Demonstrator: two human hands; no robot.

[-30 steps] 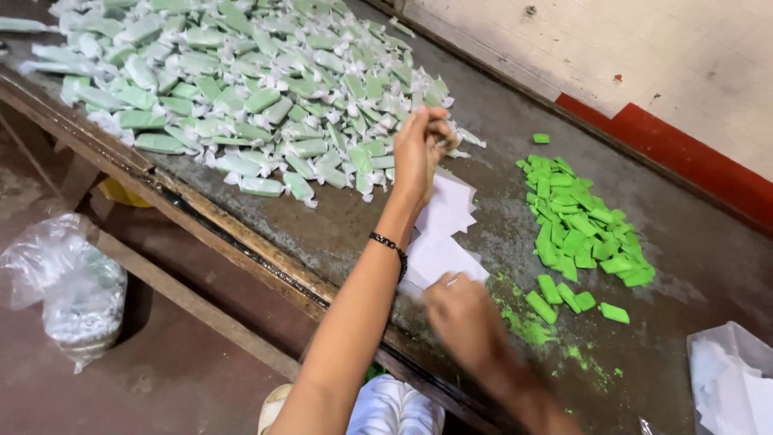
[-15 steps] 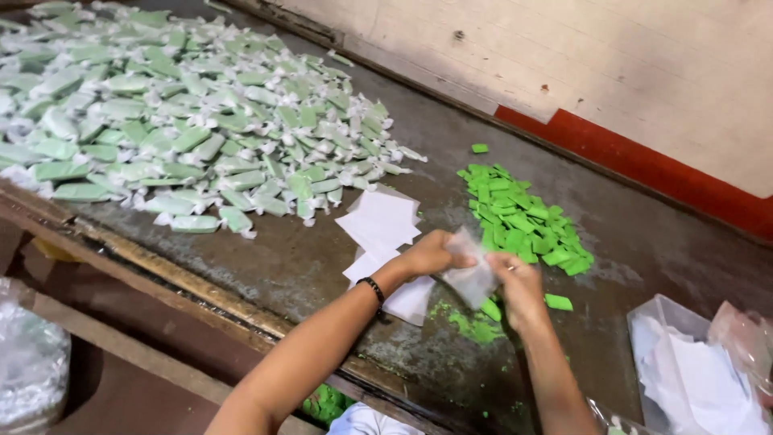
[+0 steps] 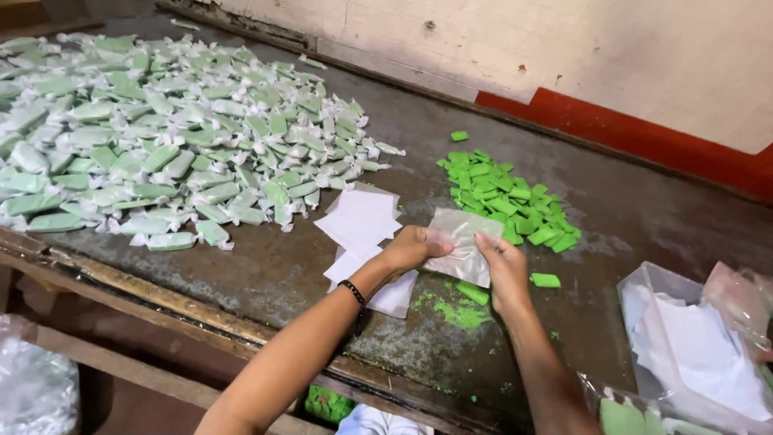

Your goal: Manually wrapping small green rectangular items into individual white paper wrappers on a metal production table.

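Observation:
My left hand (image 3: pixel 411 248) and my right hand (image 3: pixel 505 267) both grip one translucent wrapper sheet (image 3: pixel 463 242), held just above the dark metal table (image 3: pixel 266 270). A black band circles my left wrist. Beneath my hands lies a small stack of white wrapper sheets (image 3: pixel 362 221). To the right of the sheet is a heap of bare green bars (image 3: pixel 507 197), with a single green bar (image 3: pixel 545 279) and green crumbs (image 3: pixel 459 310) close to my right hand. A large spread of wrapped green bars (image 3: pixel 161 137) covers the table's left half.
A clear plastic bag of white sheets (image 3: pixel 692 346) sits at the right. Another bag with green pieces (image 3: pixel 636 417) is at the bottom right. A plastic bag (image 3: pixel 36 387) hangs below the table's rusty front edge. A cream and red wall (image 3: pixel 628 72) runs behind.
My left hand came back from the wrapped pile, where it had reached a second ago, to the middle of the table. Both hands now hold a wrapper sheet spread between them.

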